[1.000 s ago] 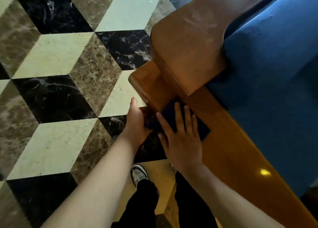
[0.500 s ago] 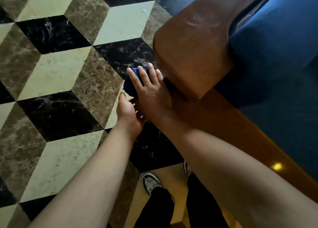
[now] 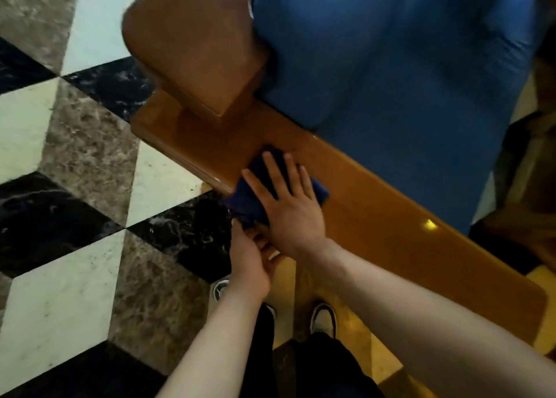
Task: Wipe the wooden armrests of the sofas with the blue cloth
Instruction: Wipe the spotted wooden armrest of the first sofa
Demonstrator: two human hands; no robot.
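2 hands (image 3: 288, 214), 1 cloth (image 3: 249, 199), approx. 2 shoes (image 3: 323, 318)

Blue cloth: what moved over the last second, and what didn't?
The right hand swept the blue cloth out to the far corner of the wooden rail by the armrest, then back toward the person; it now presses flat mid-rail. The left hand stayed at the rail's outer edge. Sofa unmoved.

The right hand (image 3: 290, 208) hides most of the blue cloth (image 3: 249, 199) (frame blurred); left hand's (image 3: 251, 257) grip unclear.
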